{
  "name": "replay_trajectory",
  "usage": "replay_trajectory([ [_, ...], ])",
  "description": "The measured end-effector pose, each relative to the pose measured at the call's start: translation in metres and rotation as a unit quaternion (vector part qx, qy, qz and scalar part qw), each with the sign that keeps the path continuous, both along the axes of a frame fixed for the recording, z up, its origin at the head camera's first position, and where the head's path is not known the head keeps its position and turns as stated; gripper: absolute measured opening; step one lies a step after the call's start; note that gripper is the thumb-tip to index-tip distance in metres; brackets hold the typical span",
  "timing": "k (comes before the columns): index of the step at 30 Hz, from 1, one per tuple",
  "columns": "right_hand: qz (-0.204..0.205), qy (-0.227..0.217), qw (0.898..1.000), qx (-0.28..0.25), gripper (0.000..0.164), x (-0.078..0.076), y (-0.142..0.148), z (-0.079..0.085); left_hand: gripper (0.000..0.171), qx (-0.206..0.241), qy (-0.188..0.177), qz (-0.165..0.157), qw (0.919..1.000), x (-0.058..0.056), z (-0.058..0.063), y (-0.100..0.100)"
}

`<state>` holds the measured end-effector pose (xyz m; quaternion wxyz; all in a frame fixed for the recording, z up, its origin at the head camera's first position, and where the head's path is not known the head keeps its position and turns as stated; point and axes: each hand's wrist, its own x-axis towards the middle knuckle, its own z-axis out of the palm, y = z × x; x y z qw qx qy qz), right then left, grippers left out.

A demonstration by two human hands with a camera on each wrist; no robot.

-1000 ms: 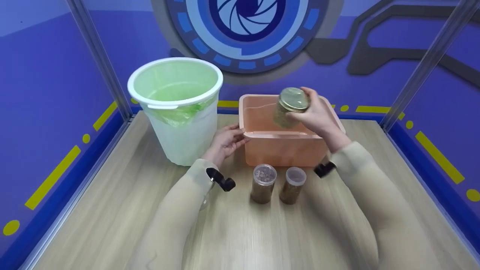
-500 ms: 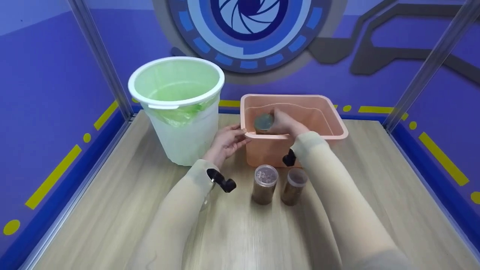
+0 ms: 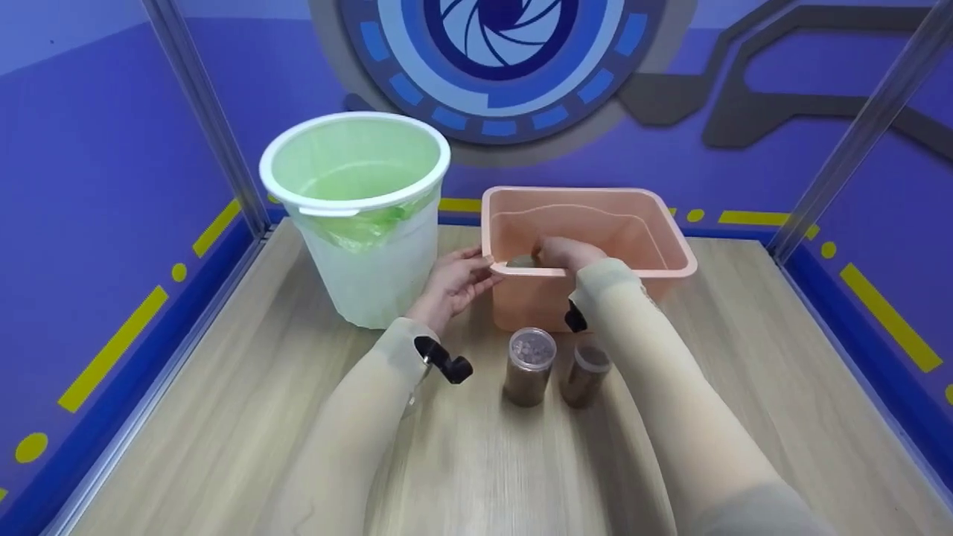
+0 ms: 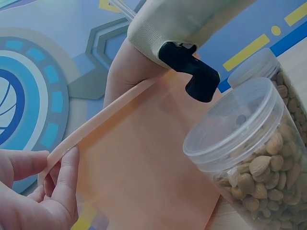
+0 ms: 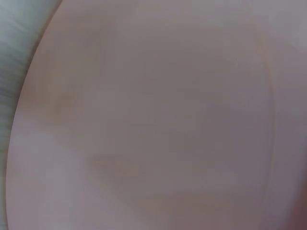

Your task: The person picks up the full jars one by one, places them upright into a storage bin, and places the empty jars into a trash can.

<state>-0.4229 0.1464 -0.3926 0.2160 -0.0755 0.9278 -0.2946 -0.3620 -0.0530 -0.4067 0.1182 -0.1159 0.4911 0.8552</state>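
Note:
A salmon-pink plastic bin point(image 3: 573, 301) stands on the table. My left hand point(image 3: 454, 283) pinches its left front corner; in the left wrist view the thumb and fingers straddle the rim point(image 4: 103, 115). Inside the bin, low behind the front wall, my right hand point(image 3: 567, 253) grips a jar point(image 3: 521, 261). Only a sliver of the jar's greenish lid shows, and most of the fingers are hidden. The right wrist view is filled by the bin's blurred wall point(image 5: 153, 115).
Two clear lidded jars stand before the bin: an almond jar point(image 4: 268, 177) and a second jar point(image 3: 586, 376) close by the right forearm. A white trash bin point(image 3: 372, 275) with a green liner point(image 3: 365, 231) stands left. Something clear point(image 3: 410, 402) peeks out beside the left forearm.
My right hand has carried the jar from above the bin's right side leftward and down into it. The jar sits lower than half a second ago. My left hand stays at the rim.

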Motion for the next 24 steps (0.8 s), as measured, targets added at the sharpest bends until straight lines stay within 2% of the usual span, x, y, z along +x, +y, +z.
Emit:
replay_trajectory([
  [1,-0.002,-0.009,1.0,-0.01,0.039,0.0,0.0,0.0,0.046,0.001,0.0,0.0,1.0,0.0,0.0,0.0],
  [3,0.027,0.003,1.0,0.003,0.046,-0.002,0.0,0.0,0.046,0.003,0.001,-0.002,1.0,0.0,-0.001,0.0],
  [6,0.0,-0.029,0.999,-0.027,0.049,-0.003,0.002,0.0,0.045,0.003,0.002,0.0,1.0,0.0,-0.001,0.0],
  [7,0.0,-0.026,0.999,-0.025,0.049,-0.003,0.004,0.001,0.045,0.002,0.002,0.001,1.0,-0.001,-0.002,0.0],
  [10,0.03,0.015,0.999,0.001,0.052,-0.004,0.01,0.005,0.045,0.002,0.0,0.003,1.0,-0.001,-0.003,0.0],
  [13,0.065,0.088,0.994,0.016,0.058,-0.003,0.021,0.013,0.044,0.002,-0.003,-0.001,1.0,-0.001,-0.004,0.0],
  [14,0.067,0.106,0.992,0.005,0.06,-0.002,0.025,0.017,0.044,0.002,-0.003,-0.002,1.0,-0.001,-0.004,0.0],
  [17,0.053,0.136,0.986,-0.074,0.06,0.01,0.039,0.031,0.043,0.001,0.0,-0.001,1.0,-0.001,-0.004,0.0],
  [20,0.037,0.146,0.975,-0.165,0.057,0.033,0.057,0.046,0.042,-0.001,0.007,0.0,1.0,-0.001,-0.003,0.0],
  [24,0.046,0.152,0.953,-0.259,0.054,0.072,0.085,0.056,0.041,-0.003,0.009,0.003,1.0,0.0,-0.003,0.0],
])
